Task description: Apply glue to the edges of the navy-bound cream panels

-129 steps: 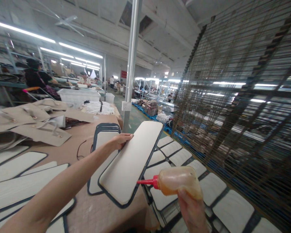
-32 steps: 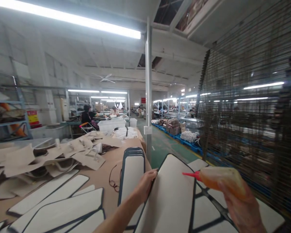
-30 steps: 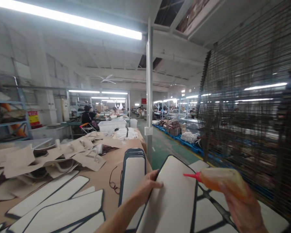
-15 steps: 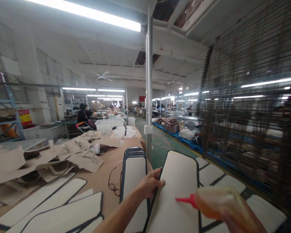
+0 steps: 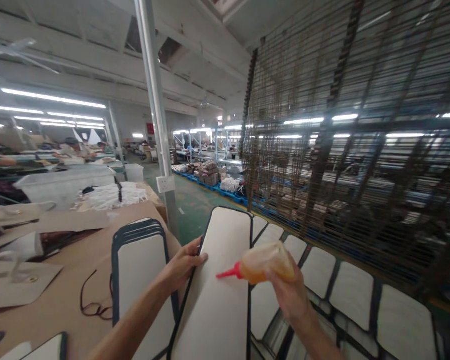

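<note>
A long cream panel with a dark edge and rounded corners is tilted up in front of me. My left hand grips its left edge, thumb on the cream face. My right hand is wrapped round a clear squeeze bottle of amber liquid. Its red nozzle points left, over the middle of the panel; whether the tip touches is unclear. A stack of similar panels lies left of my left hand.
Glasses rest on the brown table, near beige bag pieces. More panels are laid out at right, beside a wire mesh rack. A metal post stands ahead.
The view has turned to the right, so the table things sit further left. More of my right hand and the laid-out panels shows. Both hands keep their holds.
</note>
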{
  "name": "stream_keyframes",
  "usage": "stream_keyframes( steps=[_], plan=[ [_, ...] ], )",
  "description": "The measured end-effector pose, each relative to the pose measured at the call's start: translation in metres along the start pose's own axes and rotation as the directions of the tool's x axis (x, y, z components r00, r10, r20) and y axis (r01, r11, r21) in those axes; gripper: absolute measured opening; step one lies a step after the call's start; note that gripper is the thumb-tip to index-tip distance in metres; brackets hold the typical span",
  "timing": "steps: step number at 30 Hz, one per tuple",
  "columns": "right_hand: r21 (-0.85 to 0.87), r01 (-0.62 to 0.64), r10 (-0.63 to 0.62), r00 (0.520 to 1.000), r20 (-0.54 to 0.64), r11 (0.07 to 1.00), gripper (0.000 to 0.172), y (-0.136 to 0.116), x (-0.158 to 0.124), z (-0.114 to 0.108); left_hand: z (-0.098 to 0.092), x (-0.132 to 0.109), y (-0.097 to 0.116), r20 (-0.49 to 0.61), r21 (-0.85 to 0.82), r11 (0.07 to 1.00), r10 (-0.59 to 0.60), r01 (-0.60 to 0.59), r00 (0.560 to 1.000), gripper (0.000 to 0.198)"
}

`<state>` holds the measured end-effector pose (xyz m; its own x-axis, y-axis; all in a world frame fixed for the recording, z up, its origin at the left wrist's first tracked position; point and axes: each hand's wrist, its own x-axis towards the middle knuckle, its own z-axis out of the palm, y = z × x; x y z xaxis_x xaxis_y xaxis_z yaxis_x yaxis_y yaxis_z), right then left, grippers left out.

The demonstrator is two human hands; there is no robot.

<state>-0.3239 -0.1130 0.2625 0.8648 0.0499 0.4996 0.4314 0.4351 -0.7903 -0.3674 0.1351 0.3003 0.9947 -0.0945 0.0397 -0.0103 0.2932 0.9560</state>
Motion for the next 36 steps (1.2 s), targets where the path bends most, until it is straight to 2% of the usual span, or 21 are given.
stream_keyframes(
  steps=[2,3,5,7,9,11,13,14,16,19,22,24,27,28,30,33,34,36],
  plan=[
    [-0.035,-0.064,0.067,0.993,0.094,0.997,0.059,-0.001,-0.014,-0.005,-0.003,0.005,-0.003,0.007,-0.002,1.0,0.013,-0.013,1.0,0.073],
    [-0.035,-0.068,0.071,0.994,0.081,0.997,0.059,-0.005,-0.014,-0.007,-0.003,0.006,-0.004,0.021,-0.002,1.0,0.013,-0.013,1.0,0.071],
    [-0.014,-0.002,0.002,0.999,-0.05,1.0,0.054,-0.016,-0.001,-0.01,-0.002,0.008,-0.005,0.063,0.002,1.0,-0.001,0.001,0.998,0.068],
    [0.036,0.108,-0.097,0.969,-0.228,0.993,0.05,-0.029,0.02,-0.016,0.002,0.01,-0.005,0.096,0.01,1.0,-0.025,0.024,0.995,0.066],
    [0.058,0.16,-0.135,0.942,-0.306,0.985,0.051,-0.036,0.032,-0.026,0.007,0.013,-0.005,0.094,0.012,0.999,-0.039,0.038,0.995,0.068],
    [0.055,0.13,-0.111,0.959,-0.263,0.99,0.048,-0.037,0.023,-0.038,0.012,0.017,-0.007,0.056,0.011,0.999,-0.05,0.05,0.997,0.072],
    [0.025,0.03,-0.026,0.989,-0.146,0.999,0.048,-0.034,0.0,-0.051,0.016,0.023,-0.01,0.022,0.012,0.998,-0.057,0.057,0.998,0.077],
    [0.007,-0.051,0.052,0.996,-0.077,0.999,0.052,-0.032,-0.011,-0.056,0.019,0.026,-0.012,0.019,0.015,0.998,-0.054,0.054,0.998,0.077],
    [-0.013,-0.087,0.087,0.996,-0.026,0.996,0.058,-0.033,-0.024,-0.063,0.027,0.031,-0.016,0.049,0.027,0.999,-0.042,0.04,0.998,0.074],
    [0.035,0.018,-0.014,0.993,-0.116,0.999,0.048,-0.045,-0.003,-0.07,0.049,0.036,-0.021,0.141,0.051,0.998,-0.053,0.046,0.989,0.065],
    [0.038,0.171,-0.152,0.942,-0.299,0.985,0.047,-0.055,0.031,-0.08,0.075,0.04,-0.025,0.207,0.06,0.996,-0.082,0.071,0.975,0.061],
    [-0.005,0.17,-0.166,0.951,-0.26,0.985,0.048,-0.056,0.035,-0.089,0.09,0.045,-0.028,0.175,0.055,0.994,-0.103,0.095,0.979,0.063],
    [-0.051,0.023,-0.024,0.999,-0.026,0.998,0.057,-0.054,0.012,-0.101,0.101,0.054,-0.032,0.022,0.029,0.992,-0.124,0.123,0.992,0.07],
    [-0.047,-0.025,0.026,1.0,0.003,0.999,0.061,-0.054,0.004,-0.104,0.104,0.057,-0.033,-0.033,0.015,0.993,-0.118,0.119,0.992,0.072],
    [-0.048,-0.038,0.038,0.999,-0.007,0.998,0.061,-0.057,-0.005,-0.111,0.11,0.063,-0.034,-0.12,-0.015,0.994,-0.106,0.105,0.987,0.073],
    [-0.03,0.09,-0.093,0.991,-0.094,0.995,0.041,-0.066,0.003,-0.125,0.123,0.074,-0.031,-0.15,-0.058,0.992,-0.12,0.113,0.981,0.071],
    [-0.022,0.094,-0.095,0.992,-0.085,0.995,0.039,-0.069,0.007,-0.132,0.128,0.079,-0.029,-0.142,-0.066,0.992,-0.119,0.111,0.983,0.068],
    [-0.002,0.024,-0.024,0.999,-0.029,1.0,0.045,-0.076,0.01,-0.15,0.136,0.091,-0.026,-0.146,-0.076,0.993,-0.097,0.086,0.985,0.06]
  ],
)
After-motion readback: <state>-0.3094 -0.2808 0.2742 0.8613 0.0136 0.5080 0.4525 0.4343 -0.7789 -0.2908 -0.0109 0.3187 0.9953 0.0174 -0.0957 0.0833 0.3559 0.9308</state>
